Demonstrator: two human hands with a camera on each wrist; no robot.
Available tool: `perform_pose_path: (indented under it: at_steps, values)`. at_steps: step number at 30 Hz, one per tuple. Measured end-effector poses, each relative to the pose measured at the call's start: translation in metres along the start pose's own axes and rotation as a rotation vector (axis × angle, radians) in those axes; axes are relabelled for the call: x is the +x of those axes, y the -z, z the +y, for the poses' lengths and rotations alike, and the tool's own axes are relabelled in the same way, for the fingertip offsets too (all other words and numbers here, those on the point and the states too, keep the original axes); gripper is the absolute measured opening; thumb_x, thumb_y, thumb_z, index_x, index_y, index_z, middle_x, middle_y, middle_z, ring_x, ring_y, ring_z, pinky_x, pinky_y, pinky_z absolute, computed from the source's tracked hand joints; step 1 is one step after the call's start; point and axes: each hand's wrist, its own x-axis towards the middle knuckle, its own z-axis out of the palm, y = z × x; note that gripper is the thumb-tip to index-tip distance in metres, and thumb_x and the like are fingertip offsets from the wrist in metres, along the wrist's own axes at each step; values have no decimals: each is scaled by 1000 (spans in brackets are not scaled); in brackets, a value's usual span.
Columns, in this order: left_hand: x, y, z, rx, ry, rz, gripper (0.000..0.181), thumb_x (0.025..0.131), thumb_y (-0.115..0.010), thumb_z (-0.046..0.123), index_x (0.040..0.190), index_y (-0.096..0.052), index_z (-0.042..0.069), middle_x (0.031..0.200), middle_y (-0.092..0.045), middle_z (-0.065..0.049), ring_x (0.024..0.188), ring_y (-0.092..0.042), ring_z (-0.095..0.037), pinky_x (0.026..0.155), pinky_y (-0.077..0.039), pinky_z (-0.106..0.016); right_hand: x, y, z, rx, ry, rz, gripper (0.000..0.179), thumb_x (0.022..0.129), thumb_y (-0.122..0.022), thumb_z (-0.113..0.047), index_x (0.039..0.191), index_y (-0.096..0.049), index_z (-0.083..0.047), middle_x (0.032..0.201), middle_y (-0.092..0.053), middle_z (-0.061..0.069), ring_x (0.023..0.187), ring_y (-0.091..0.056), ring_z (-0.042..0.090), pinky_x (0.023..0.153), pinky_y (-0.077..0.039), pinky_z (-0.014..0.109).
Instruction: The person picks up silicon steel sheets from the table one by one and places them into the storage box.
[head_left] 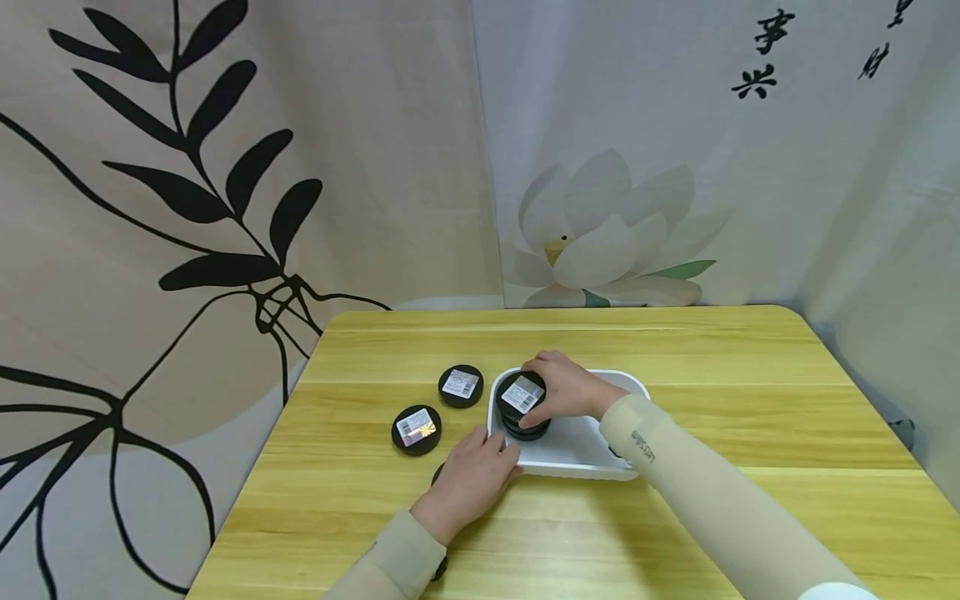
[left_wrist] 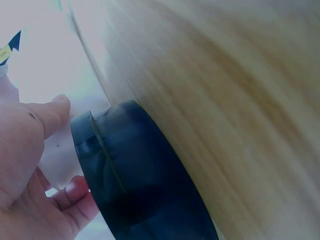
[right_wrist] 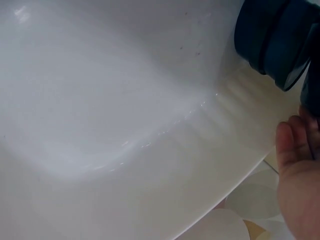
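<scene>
Over the left end of a white tray (head_left: 577, 475), my right hand (head_left: 568, 387) grips a flat black round container (head_left: 534, 381) with a white barcode label on top. Below it, more black round containers (right_wrist: 272, 40) are stacked inside the tray against its wall. At the tray's near left corner, my left hand (head_left: 474, 473) holds the rim, thumb and fingers on either side of the white wall in the left wrist view. Right beside that hand stands another black round container (left_wrist: 145, 165) on the table, mostly covered by the hand in the head view.
Two labelled black containers, one farther back (head_left: 461, 386) and one nearer (head_left: 416, 430), lie left of the tray. A dark edge (head_left: 440, 570) shows beside my left sleeve. The wooden table (head_left: 750, 375) ends before a curtain (head_left: 390, 150) with printed plants.
</scene>
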Motion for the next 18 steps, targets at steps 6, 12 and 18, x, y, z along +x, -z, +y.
perform_pose_path:
  at_steps: [6, 12, 18]
  values:
    - [0, 2, 0, -5, 4, -15, 24, 100, -60, 42, 98, -59, 18, 88, -57, 2, 76, -39, -16, 65, -37, -27, 0, 0, -1, -10, 3, -13, 93, 66, -91, -52, 138, -57, -3, 128, -60, 10, 119, -53, 24, 104, -47, 43]
    - [0, 3, 0, 4, 0, -10, 25, 100, -60, 43, 99, -59, 18, 88, -57, 2, 75, -38, -16, 65, -37, -27, -1, 0, 0, -18, 3, -22, 93, 66, -91, -50, 138, -57, -2, 127, -60, 10, 117, -53, 24, 102, -48, 43]
    - [-1, 2, -1, 11, -7, 16, 25, 99, -61, 43, 98, -59, 18, 87, -57, 2, 75, -38, -16, 64, -36, -27, -1, -1, 0, -34, -9, -38, 93, 66, -91, -50, 139, -56, -3, 127, -61, 9, 115, -53, 22, 101, -48, 42]
